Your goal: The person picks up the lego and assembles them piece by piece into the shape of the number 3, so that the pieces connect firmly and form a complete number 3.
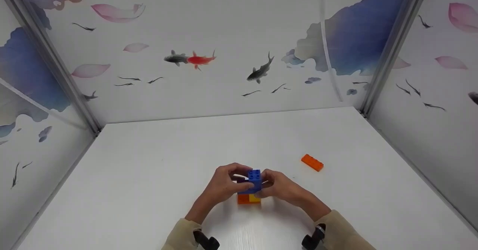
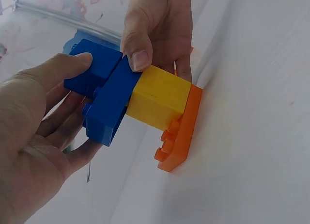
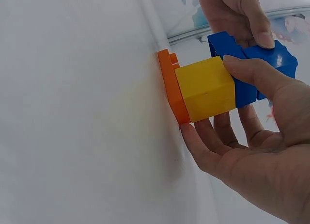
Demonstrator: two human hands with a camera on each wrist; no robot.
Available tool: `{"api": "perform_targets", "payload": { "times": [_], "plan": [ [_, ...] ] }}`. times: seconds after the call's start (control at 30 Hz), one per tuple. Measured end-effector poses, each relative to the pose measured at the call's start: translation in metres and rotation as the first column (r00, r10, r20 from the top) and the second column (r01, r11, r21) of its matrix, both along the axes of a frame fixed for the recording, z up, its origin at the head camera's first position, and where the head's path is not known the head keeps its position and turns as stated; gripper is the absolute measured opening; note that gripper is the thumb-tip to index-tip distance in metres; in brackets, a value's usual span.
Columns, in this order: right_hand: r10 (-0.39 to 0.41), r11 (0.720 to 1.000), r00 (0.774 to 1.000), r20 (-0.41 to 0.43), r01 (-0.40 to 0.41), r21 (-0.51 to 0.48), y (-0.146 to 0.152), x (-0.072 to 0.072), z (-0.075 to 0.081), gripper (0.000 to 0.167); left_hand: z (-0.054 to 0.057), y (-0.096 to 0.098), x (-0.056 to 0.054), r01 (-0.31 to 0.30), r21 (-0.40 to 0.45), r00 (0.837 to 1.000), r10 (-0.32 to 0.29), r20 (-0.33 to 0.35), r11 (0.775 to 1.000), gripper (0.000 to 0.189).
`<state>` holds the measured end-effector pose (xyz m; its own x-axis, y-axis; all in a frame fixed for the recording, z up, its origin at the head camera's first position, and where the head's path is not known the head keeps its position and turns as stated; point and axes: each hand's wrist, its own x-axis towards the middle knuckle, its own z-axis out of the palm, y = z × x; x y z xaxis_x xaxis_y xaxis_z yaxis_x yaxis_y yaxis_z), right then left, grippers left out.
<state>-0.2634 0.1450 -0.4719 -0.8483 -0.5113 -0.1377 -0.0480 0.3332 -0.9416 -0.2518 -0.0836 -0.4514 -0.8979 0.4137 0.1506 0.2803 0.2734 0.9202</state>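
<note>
A small stack of toy building bricks stands on the table in front of me. Its base is an orange brick (image 2: 184, 136) with studs, and a yellow block (image 3: 206, 90) sits on one end of that. Across the yellow block lies a longer blue brick (image 2: 109, 107), topped by a blue block (image 1: 255, 179) at one end. My left hand (image 1: 223, 184) pinches the top blue block between thumb and fingers. From the other side, my right hand (image 1: 283, 186) grips the stack, its thumb on the longer blue brick beside the yellow block and its fingers partly hidden behind.
A loose orange brick (image 1: 312, 162) lies on the white table (image 1: 157, 168), beyond my right hand. White panels (image 1: 224, 93) printed with fish and petals enclose the table at the back and both sides, joined by metal corner posts (image 1: 388, 52).
</note>
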Motion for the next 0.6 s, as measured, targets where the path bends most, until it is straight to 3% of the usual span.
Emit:
{"api": "perform_targets", "payload": {
  "times": [0.33,0.6],
  "plan": [
    [0.003,1.000,1.000,0.008,-0.003,-0.002,0.0005,-0.0007,-0.0016,0.037,-0.0007,-0.0005,-0.0017,-0.009,-0.018,1.000,0.008,-0.010,1.000,0.038],
    [0.013,1.000,1.000,0.002,-0.013,-0.025,0.0010,-0.0008,-0.0010,0.035,0.0054,0.0017,-0.0005,-0.020,-0.069,0.999,0.017,-0.038,0.997,0.038]
  ]
}}
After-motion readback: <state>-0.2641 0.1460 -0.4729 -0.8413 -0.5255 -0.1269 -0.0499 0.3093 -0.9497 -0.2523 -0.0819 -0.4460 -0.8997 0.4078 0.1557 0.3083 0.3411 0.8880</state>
